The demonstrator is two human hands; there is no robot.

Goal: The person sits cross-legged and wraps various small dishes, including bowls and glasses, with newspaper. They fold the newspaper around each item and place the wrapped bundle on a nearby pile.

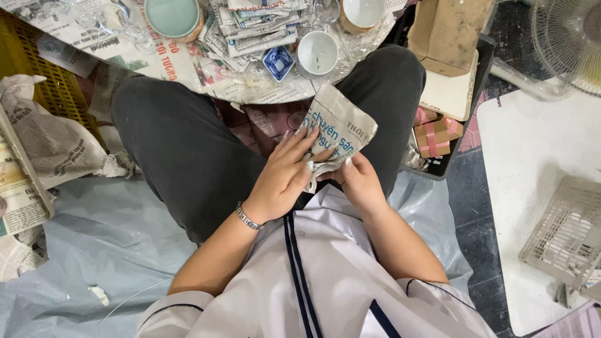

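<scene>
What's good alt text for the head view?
Seated person's left hand and right hand fold newspaper around a bundle over their lap. Ahead, a round table holds newspapers, a white cup and a small blue dish.

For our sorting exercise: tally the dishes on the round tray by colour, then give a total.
White cups: 2
Pale green bowl: 1
Blue square dish: 1
Total: 4

Both forearms bare, bent inward over lap, left hand fingers spread flat, right hand curled beside it, thumbs close
</scene>
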